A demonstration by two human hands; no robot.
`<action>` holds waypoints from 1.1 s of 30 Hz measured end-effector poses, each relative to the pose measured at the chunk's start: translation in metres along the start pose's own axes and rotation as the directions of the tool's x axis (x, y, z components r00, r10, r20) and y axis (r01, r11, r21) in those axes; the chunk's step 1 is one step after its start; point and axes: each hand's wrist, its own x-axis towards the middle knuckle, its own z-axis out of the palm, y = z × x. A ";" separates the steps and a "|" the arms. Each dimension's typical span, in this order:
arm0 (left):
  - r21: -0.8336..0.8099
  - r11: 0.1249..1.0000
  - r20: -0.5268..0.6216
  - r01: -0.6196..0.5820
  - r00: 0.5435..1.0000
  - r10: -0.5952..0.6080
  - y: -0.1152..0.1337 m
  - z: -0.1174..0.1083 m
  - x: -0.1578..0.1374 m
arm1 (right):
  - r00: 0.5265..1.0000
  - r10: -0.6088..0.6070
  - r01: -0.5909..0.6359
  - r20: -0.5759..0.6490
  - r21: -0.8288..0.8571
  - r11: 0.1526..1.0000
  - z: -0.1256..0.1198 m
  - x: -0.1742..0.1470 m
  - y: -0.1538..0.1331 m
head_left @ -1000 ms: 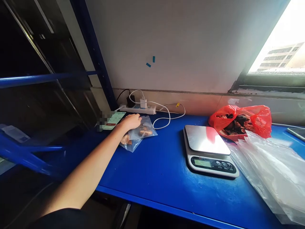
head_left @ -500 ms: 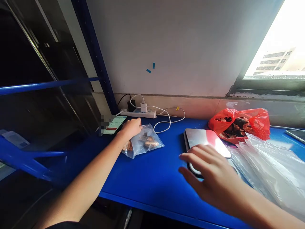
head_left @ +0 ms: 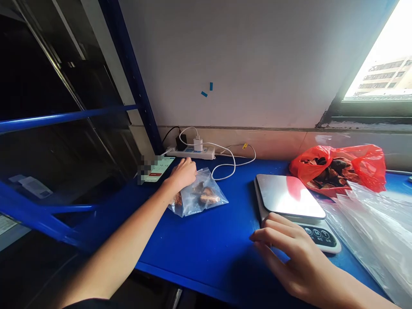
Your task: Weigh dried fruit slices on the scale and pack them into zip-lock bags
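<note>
left hand (head_left: 185, 172): fingers curled, looks closed on the top edge of the front bag (head_left: 206, 202). that bag sits on the desk (head_left: 193, 249), just below and right of the left hand, brown pieces inside. rear bag (head_left: 175, 205) is partly behind the left forearm, also with brown pieces in it. right hand (head_left: 292, 253): loosely open, thumb and fingers apart, gripping nothing i can see, at the near edge of the scale (head_left: 291, 196) and hiding part of its panel. contact there: can't tell.

progress, my read: partway. done: 2 bags loaded, both by the left hand. can't tell if either is sealed. left: red bag (head_left: 371, 165), beyond the right hand and further right, has plenty of dark pieces (head_left: 337, 171) in it; the clear bags (head_left: 376, 231) to the right of the right hand lie flat and look unused. exact count of those: can't tell, they overlap.
</note>
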 end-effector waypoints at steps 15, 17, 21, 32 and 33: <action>0.043 0.477 -0.498 -0.878 0.395 0.772 0.107 -0.025 -0.090 | 0.767 0.585 -0.563 0.263 0.713 0.418 -0.009 0.003 0.001; 0.045 0.444 -0.524 -0.895 0.357 0.773 0.109 -0.020 -0.089 | 0.734 0.555 -0.602 0.392 0.754 0.264 -0.011 0.005 0.001; 0.029 0.410 -0.580 -0.912 0.318 0.750 0.109 -0.021 -0.090 | 0.744 0.537 -0.583 0.398 0.779 0.230 -0.012 0.003 0.003; 0.024 0.432 -0.315 -0.901 0.404 0.859 0.112 -0.024 -0.098 | 0.795 0.589 -0.511 0.148 0.687 0.517 0.010 0.003 -0.001; 0.027 0.432 -0.294 -0.901 0.406 0.865 0.111 -0.024 -0.098 | 0.786 0.607 -0.520 0.117 0.657 0.546 0.011 0.003 -0.001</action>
